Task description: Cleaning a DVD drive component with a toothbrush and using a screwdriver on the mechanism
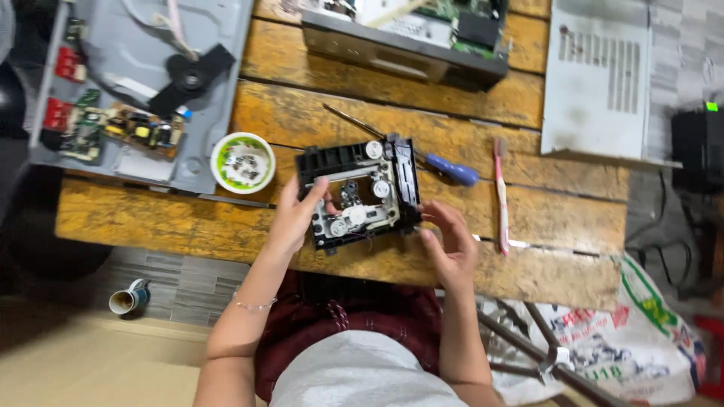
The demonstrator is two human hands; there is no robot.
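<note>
Hands (298,215) gripping black disc drive mechanism (358,192), fingers curled

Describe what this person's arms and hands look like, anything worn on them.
Both forearms are bare, with no sleeves or gloves in view. The left hand has a thin beaded bracelet on its forearm. The right hand shows no rings, watch or bracelet.
</note>
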